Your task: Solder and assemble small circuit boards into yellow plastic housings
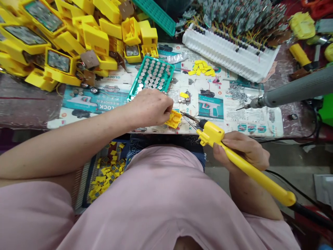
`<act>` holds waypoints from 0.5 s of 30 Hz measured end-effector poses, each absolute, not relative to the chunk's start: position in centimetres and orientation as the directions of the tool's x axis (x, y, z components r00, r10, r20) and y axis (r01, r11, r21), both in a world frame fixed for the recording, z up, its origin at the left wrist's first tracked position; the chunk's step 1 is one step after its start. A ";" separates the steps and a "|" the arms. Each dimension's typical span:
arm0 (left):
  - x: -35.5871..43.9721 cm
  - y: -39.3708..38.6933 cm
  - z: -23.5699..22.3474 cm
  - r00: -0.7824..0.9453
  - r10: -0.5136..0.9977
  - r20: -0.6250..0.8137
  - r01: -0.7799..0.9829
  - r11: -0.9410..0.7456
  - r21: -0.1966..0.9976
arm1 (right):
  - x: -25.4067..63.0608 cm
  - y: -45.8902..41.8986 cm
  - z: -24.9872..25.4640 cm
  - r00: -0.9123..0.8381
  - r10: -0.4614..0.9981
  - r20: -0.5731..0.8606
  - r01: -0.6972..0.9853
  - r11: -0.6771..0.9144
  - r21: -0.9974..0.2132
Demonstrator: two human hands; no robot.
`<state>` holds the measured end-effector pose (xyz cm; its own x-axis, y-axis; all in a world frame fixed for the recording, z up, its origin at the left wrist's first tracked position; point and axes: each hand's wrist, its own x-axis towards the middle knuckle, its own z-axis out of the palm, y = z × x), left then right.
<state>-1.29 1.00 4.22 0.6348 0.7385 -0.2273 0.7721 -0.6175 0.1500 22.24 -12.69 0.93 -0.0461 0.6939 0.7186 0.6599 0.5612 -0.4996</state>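
My right hand (240, 151) is wrapped round a yellow soldering iron (247, 166) with a trigger-like body. Its dark tip points left, and a thin metal tube runs beneath the tip. Just left of the tip lies a small open yellow plastic casing (174, 119) at the table's front edge. My left hand (154, 106) is closed with its fingers bent at the casing's left side; the fingertips are partly hidden. Behind this hand, a green tray (134, 81) bears rows of round silver button cells. One small yellow piece (184, 94) lies beyond the casing.
A grey electric screwdriver (286, 92) reaches in from the right above scattered screws (236, 93). Yellow housings (93, 40) are heaped at the back left. A white foam rack (229, 52) holds wired boards. Small yellow parts (201, 67) form a pile. Below, a bin holds yellow pieces (106, 173).
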 end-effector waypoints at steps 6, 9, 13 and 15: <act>-1.6 1.0 4.2 0.652 0.719 -0.242 0.750 -0.658 0.066 | 24.8 -13.0 0.1 0.308 0.450 0.838 0.613 0.580 -0.536; -1.9 1.3 3.8 0.677 0.709 -0.196 0.729 -0.683 0.050 | 29.1 -13.6 1.0 0.411 0.229 0.882 0.600 0.661 -0.451; -2.3 1.7 3.1 0.716 0.685 -0.137 0.698 -0.709 0.102 | 35.5 -15.1 2.7 0.397 0.254 0.882 0.588 0.667 -0.458; -2.3 1.7 3.1 0.723 0.680 -0.121 0.691 -0.712 0.124 | 38.4 -15.0 2.5 0.361 0.425 0.830 0.527 0.641 -0.558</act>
